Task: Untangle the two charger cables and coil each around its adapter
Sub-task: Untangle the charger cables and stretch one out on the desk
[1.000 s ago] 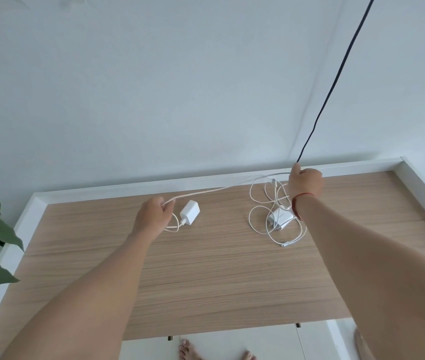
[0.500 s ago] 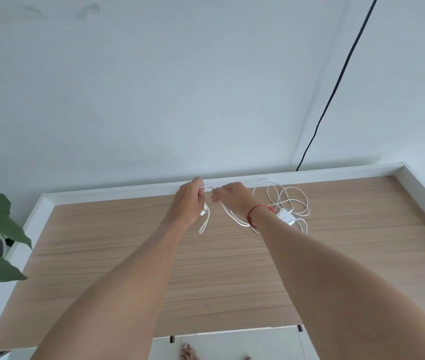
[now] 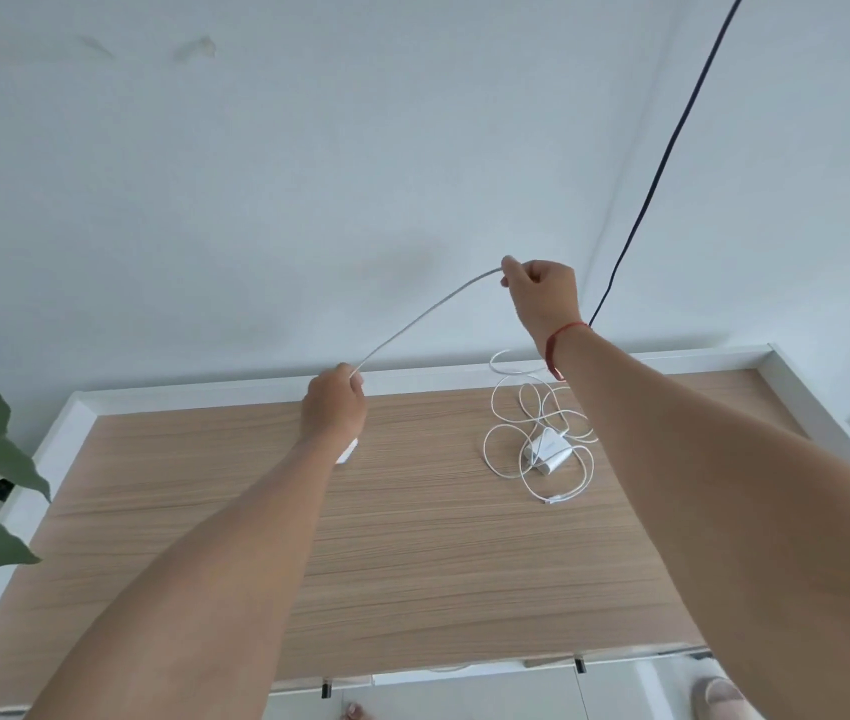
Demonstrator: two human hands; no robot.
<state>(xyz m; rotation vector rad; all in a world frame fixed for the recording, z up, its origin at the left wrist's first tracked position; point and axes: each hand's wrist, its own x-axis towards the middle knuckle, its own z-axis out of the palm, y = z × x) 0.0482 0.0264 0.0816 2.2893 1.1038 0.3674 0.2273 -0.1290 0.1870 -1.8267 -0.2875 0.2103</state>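
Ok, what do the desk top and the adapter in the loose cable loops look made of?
Desk top: light wood or wood-look laminate, matte; straight grain streaks show. Adapter: probably hard white plastic, smooth, crisp edges, faint sheen.

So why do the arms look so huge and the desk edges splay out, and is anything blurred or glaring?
Head view: the wide lens swells the near forearms and splays the desk. The light in the head view is soft and even, with no glare and only faint shadows. The white cable between the left hand and right hand looks slightly soft, while the adapter on the desk is fairly crisp.
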